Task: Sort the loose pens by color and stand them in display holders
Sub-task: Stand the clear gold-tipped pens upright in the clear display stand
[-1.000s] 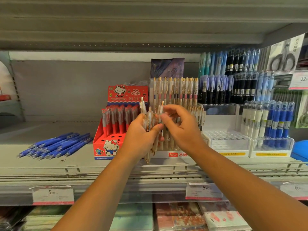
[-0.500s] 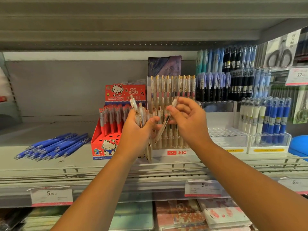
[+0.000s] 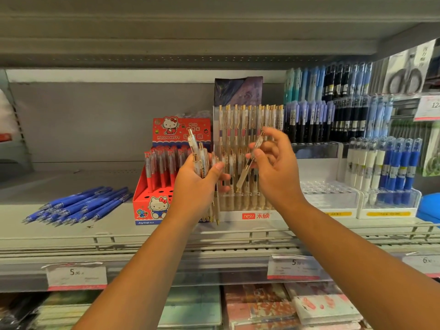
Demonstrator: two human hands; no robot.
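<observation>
So, quick update: a second ago both my hands were bunched together on the bundle, and now my right hand [image 3: 273,172] has peeled a single pen [image 3: 250,163] off and drawn it clear, out at 3 o'clock of the rest; I'd say that means the pick is done and the next bit is just finding it a slot; thumb and forefinger pinch it about mid-barrel, the other fingers fanned loose behind, tip slanting down toward 7 o'clock, gold clip end up; can't tell its ink colour for sure from here; my left hand [image 3: 197,184] is wrapped round the bundle [image 3: 202,163] of white-and-gold pens, thumb pressed across the front, tips hanging below my palm; just past both hands at 12 o'clock stands the clear holder [image 3: 254,215], already well stocked with the same pens; further off at 9 o'clock the loose blue pens [image 3: 78,206] lie flat on the shelf [image 3: 142,236], untouched, beside the red box [image 3: 152,206]; plenty left.
</observation>
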